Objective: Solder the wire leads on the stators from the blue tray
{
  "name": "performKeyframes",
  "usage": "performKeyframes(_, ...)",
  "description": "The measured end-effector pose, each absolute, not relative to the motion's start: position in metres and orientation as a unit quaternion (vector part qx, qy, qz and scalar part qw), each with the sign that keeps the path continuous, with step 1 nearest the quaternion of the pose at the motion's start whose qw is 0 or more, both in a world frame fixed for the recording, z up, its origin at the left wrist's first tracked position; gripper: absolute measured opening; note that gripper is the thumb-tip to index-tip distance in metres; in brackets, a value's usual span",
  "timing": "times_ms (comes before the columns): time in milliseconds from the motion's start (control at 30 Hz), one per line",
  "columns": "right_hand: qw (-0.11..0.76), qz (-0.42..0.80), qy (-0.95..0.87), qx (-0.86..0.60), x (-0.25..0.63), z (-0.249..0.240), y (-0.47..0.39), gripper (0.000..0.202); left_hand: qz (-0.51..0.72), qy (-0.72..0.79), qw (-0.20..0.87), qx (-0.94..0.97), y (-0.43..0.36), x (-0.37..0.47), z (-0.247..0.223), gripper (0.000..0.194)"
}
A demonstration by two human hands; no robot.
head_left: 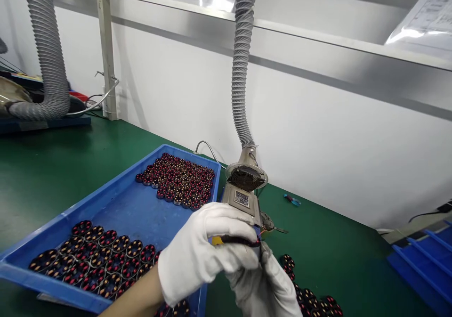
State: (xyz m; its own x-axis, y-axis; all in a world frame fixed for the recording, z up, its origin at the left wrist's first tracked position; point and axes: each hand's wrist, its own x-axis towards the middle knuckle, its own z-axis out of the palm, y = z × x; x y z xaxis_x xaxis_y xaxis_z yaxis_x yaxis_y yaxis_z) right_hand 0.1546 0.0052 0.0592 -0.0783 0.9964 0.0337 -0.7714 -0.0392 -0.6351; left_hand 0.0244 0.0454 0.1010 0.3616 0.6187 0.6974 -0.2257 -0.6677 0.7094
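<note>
My left hand (208, 248), in a white glove, is closed round a dark round part (240, 240) with a metallic rim. My right hand (263, 281), gloved too, is just below and to the right, its fingers against the rim of the same part. Directly behind my hands stands a metal device (243, 201) with a patterned square plate, under a round fume hood (247, 176). Something yellow (216, 240) shows between the fingers of my left hand.
A blue tray (116, 180) on the left holds many round parts with red and tan segments. More parts (310, 300) lie at the lower right. Small pliers (292, 199) lie behind them. Blue racks (423, 260) stand at the far right. A grey hose (241, 67) hangs above.
</note>
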Motion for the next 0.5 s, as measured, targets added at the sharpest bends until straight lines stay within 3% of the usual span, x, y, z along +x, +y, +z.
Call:
performKeyframes(100, 0.635, 0.690, -0.266, -0.224, 0.153, 0.066, 0.002, 0.027, 0.569, 0.163, 0.511, 0.624, 0.044, 0.024, 0.100, 0.010)
performKeyframes(233, 0.619, 0.693, -0.287, -0.235, 0.156, 0.074, 0.000, 0.034, 0.556, 0.208, 0.599, 0.537, 0.042, 0.017, 0.100, 0.011)
performKeyframes(333, 0.640, 0.666, -0.290, -0.251, 0.155, 0.071, 0.004, 0.030, 0.501, 0.172, 0.584, 0.615, 0.043, 0.019, 0.099, 0.021)
performKeyframes(500, 0.647, 0.659, -0.280, -0.261, 0.152, 0.066, 0.005, 0.028, 0.592, 0.108, 0.524, 0.602, 0.043, 0.024, 0.097, 0.008)
